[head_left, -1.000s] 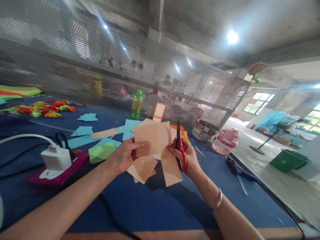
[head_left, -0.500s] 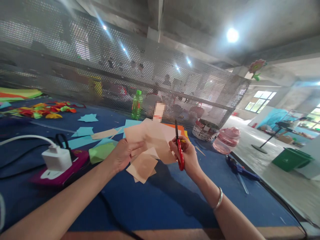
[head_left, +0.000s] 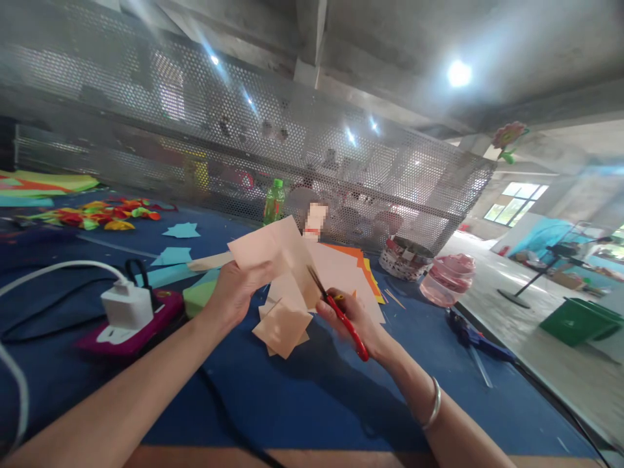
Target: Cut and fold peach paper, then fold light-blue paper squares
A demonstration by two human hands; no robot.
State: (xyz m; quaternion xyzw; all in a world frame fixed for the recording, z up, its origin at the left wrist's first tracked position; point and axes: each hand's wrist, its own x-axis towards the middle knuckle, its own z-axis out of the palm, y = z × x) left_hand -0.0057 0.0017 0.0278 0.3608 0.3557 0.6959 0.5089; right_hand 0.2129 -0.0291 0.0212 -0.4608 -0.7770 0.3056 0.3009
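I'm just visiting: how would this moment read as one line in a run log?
left hand: holds peach paper sheets | right hand: holds red-handled scissors, blades over paper | surface: blue table cover

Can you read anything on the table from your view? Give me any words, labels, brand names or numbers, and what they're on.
No text is readable. The green plastic bottle is too blurred to show any label. The white plug adapter and the red-handled scissors in the right hand show no legible marks. The peach paper in the left hand shows no print.
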